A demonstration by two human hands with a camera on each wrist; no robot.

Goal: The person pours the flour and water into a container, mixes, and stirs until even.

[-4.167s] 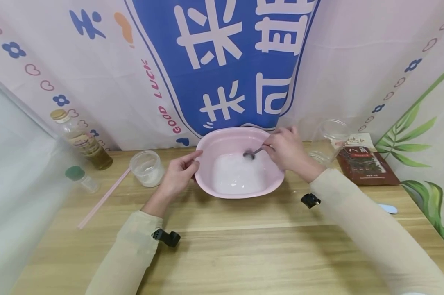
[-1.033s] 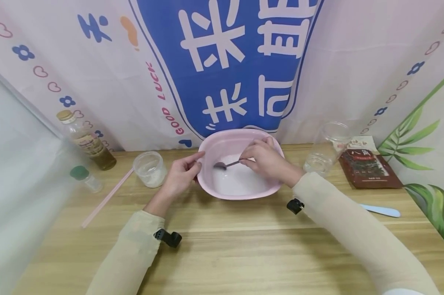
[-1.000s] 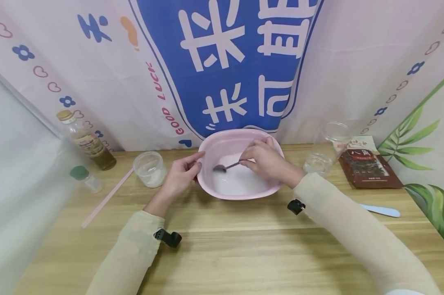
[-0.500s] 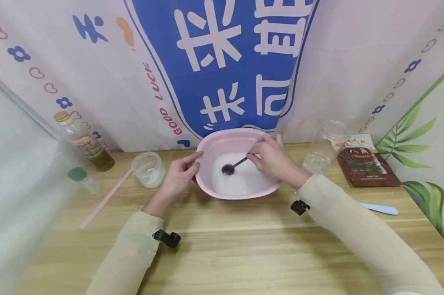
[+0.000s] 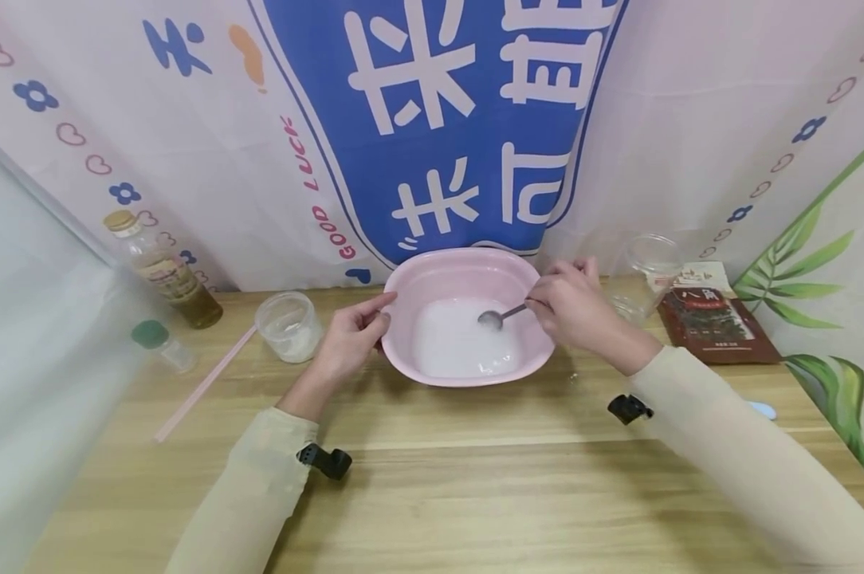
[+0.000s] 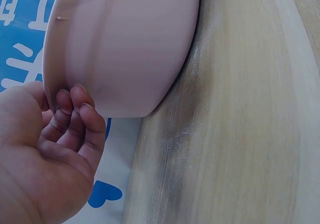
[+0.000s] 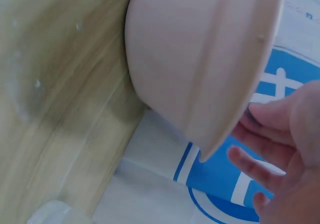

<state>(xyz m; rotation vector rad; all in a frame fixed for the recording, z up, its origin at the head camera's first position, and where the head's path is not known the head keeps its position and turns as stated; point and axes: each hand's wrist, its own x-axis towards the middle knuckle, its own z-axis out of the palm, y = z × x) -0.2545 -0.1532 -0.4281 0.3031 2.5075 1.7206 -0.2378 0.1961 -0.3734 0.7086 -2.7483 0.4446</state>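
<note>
A pink oval basin (image 5: 398, 339) stands against the backdrop, holding a glossy white liquid (image 5: 453, 343). At its left rim my left hand (image 5: 351, 339) pinches the edge. The left wrist view shows this left hand (image 6: 60, 149) with its fingers curled under the rim. My right hand (image 5: 575, 307) grips a dark metal spoon (image 5: 491, 320) by the handle, above the basin's right rim. The spoon's bowl lies at the liquid in the right half, with some white in it. In the right wrist view the basin's outer wall (image 7: 175, 58) hides the spoon.
To the left stand an oil bottle (image 5: 177, 283), a green-capped shaker (image 5: 161, 344), pink chopsticks (image 5: 206, 383) and a clear tub (image 5: 288, 327) with white contents. On the right are a clear jar (image 5: 650, 263), a brown packet (image 5: 715, 327) and a light blue handle (image 5: 763, 410) partly behind the sleeve.
My right hand has moved right, carrying the spoon from the basin's left part across to its right part. The left hand keeps its place at the rim.
</note>
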